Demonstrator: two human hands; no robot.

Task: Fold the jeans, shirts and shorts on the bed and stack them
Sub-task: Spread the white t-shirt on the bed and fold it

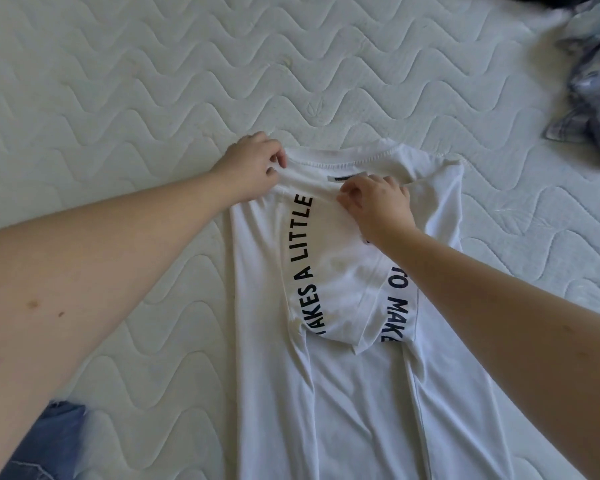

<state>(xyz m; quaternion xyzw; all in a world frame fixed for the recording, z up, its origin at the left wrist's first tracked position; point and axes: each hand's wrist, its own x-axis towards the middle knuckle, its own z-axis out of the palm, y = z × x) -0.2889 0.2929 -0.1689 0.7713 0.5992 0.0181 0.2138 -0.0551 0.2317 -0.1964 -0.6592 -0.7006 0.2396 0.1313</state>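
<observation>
Both hands are pinching a soft white cotton shirt (343,393) at its far collar: left hand (253,164), right hand (378,202); it is lying lengthwise, near to far, on a quilted mattress (118,98).

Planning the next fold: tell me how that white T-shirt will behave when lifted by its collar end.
The white T-shirt is probably floppy: it already creases where the left hand and right hand pinch it. The folded-in sleeve likely falls open. It looks thin, so light.

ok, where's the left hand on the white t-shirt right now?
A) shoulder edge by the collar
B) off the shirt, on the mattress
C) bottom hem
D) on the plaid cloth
A: the left hand pinches the white t-shirt at its shoulder edge beside the collar.
</observation>
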